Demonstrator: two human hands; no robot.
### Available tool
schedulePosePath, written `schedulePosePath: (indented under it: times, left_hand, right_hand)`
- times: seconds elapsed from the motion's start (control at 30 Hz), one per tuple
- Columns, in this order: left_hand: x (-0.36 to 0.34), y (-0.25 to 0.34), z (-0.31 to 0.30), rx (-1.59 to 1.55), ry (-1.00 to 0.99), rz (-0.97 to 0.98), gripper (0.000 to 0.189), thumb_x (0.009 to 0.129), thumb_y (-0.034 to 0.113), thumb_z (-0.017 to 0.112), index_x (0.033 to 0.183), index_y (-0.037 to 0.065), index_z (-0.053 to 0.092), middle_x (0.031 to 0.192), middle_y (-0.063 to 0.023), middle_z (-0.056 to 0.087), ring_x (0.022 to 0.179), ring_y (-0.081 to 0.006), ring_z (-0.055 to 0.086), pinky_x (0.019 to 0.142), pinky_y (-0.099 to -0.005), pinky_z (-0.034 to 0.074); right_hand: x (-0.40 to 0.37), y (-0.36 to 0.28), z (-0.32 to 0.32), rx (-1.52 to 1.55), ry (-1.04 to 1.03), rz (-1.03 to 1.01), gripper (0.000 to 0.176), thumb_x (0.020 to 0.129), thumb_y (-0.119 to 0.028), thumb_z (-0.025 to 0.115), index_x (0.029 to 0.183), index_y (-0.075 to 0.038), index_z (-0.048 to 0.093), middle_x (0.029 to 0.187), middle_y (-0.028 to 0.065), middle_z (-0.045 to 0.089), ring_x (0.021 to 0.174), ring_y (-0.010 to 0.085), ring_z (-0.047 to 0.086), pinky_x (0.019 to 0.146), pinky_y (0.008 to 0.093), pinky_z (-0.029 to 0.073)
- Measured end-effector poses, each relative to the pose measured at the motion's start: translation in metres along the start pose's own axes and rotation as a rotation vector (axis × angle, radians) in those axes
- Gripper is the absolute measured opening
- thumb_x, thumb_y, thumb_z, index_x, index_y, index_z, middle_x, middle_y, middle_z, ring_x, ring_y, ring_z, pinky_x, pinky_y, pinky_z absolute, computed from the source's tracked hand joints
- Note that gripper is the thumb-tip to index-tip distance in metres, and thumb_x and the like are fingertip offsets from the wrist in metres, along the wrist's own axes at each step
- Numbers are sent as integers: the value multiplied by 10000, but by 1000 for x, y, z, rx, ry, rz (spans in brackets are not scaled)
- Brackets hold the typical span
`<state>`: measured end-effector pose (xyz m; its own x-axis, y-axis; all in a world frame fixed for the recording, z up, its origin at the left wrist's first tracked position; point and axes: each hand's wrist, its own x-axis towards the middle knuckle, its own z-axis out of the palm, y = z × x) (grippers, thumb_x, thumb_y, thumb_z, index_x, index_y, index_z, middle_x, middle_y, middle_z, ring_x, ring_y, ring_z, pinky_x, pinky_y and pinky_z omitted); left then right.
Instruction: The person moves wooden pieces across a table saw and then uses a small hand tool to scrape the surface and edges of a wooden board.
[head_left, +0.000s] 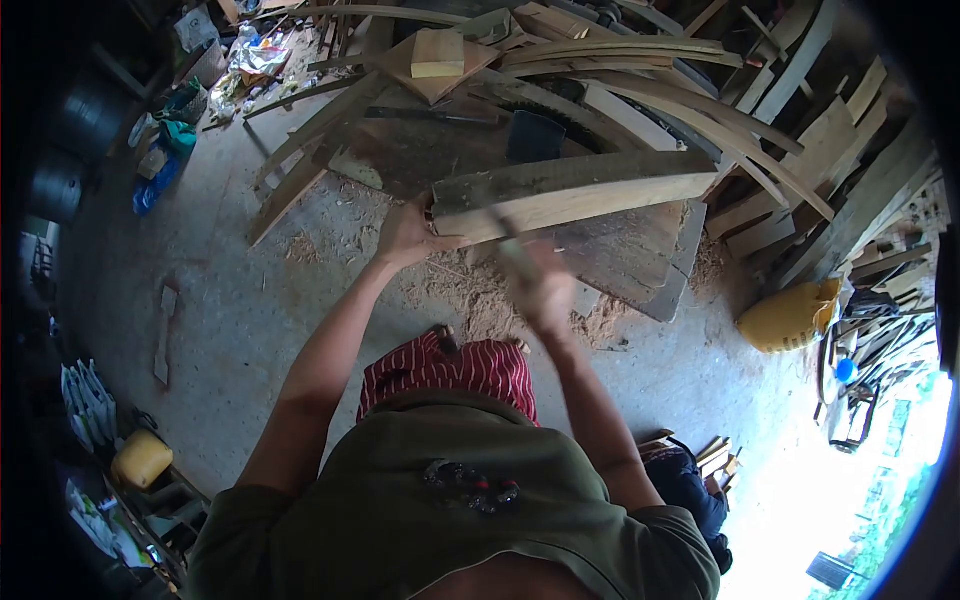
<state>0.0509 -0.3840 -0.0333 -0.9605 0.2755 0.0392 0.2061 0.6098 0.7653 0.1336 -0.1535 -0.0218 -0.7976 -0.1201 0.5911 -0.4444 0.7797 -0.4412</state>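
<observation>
A thick wooden beam [590,198] with a dark, rough top face and a pale sawn side lies across the low work table [640,262]. My left hand [408,236] is closed round its left end, the thumb along the pale side. In front of the beam, my right hand [545,292] is closed on a tool with a pale handle [518,258]. The tool's dark, narrow end overlaps the pale side near the left end. Motion smears both this hand and the tool, so I cannot tell its kind.
Curved wooden strips [640,70] and a pale wood block [438,54] are piled behind the beam. Sawdust [480,305] covers the floor by my feet. A yellow sack [790,318] stands at the right, with stacked boards beyond. A yellow jerrycan [142,459] sits at lower left.
</observation>
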Motion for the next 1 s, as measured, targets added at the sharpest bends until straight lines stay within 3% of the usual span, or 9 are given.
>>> schedulePosePath:
  times: [0.1, 0.2, 0.3, 0.47, 0.67, 0.73, 0.83, 0.93, 1.0]
  left_hand:
    - [-3, -10, 12, 65, 81, 80, 854, 579, 553, 854, 1184, 9, 593, 945, -133, 721, 830, -283, 706, 784, -352, 551]
    - [-6, -17, 17, 214, 71, 88, 823, 588, 572, 832, 1160, 27, 601, 942, -129, 708, 836, -304, 688, 871, -406, 508]
    - [-15, -8, 20, 310, 214, 177, 781, 598, 574, 832, 1062, -11, 601, 917, -163, 694, 883, -343, 666, 772, -415, 521]
    - [-16, -14, 26, 312, 248, 171, 767, 591, 549, 841, 1069, -3, 605, 909, -165, 688, 901, -348, 656, 817, -434, 504]
    - [-18, -12, 27, 186, 240, 151, 790, 578, 504, 851, 1121, -11, 598, 953, -173, 682, 915, -364, 650, 839, -450, 498]
    - [-15, -16, 25, 174, 223, 136, 799, 582, 497, 849, 1141, -11, 592, 980, -175, 679, 921, -371, 647, 845, -455, 495]
    - [-17, -18, 32, 275, 242, 180, 824, 581, 486, 851, 1180, -8, 574, 1027, -188, 666, 927, -386, 643, 854, -463, 491]
    - [-17, -18, 33, 271, 283, 166, 872, 592, 579, 822, 1186, -8, 570, 1033, -182, 649, 981, -366, 629, 936, -479, 447]
    - [-19, -16, 32, 266, 220, 94, 908, 604, 595, 811, 1228, -11, 548, 1085, -182, 637, 1001, -375, 618, 959, -478, 439]
  right_hand:
    - [15, 82, -48, -305, 67, 496, 250, 921, -290, 628, 1072, -95, 674, 874, 108, 670, 570, 229, 649, 489, 381, 532]
    - [22, 132, -92, -713, 95, 183, 444, 985, -447, 508, 1327, -176, 588, 896, 115, 708, 495, 94, 605, 351, 240, 475]
    - [5, 99, -62, -726, -84, 323, 420, 968, -371, 563, 1357, -212, 562, 820, 77, 683, 437, 54, 496, 339, 229, 432]
    - [6, 0, -39, -123, -273, 156, 373, 945, -271, 610, 1305, -174, 613, 904, 99, 703, 625, 160, 664, 492, 288, 543]
    - [11, 102, -67, -708, -36, 155, 415, 974, -353, 557, 1331, -142, 575, 763, 63, 662, 420, 92, 533, 334, 255, 449]
    - [13, 47, -38, -591, -186, 298, 418, 961, -325, 562, 1328, -125, 573, 797, 101, 672, 509, 182, 628, 437, 313, 536]
    - [8, -37, -17, -438, -258, 91, 439, 946, -299, 582, 1344, -117, 557, 814, 129, 676, 572, 215, 669, 509, 338, 569]
    - [7, -27, -10, -171, -188, -56, 457, 926, -225, 616, 1356, -92, 544, 823, 136, 683, 551, 187, 667, 475, 321, 563]
    - [27, -8, -46, -458, -335, 69, 423, 952, -242, 577, 1336, -66, 554, 899, 171, 690, 476, 183, 629, 424, 284, 558]
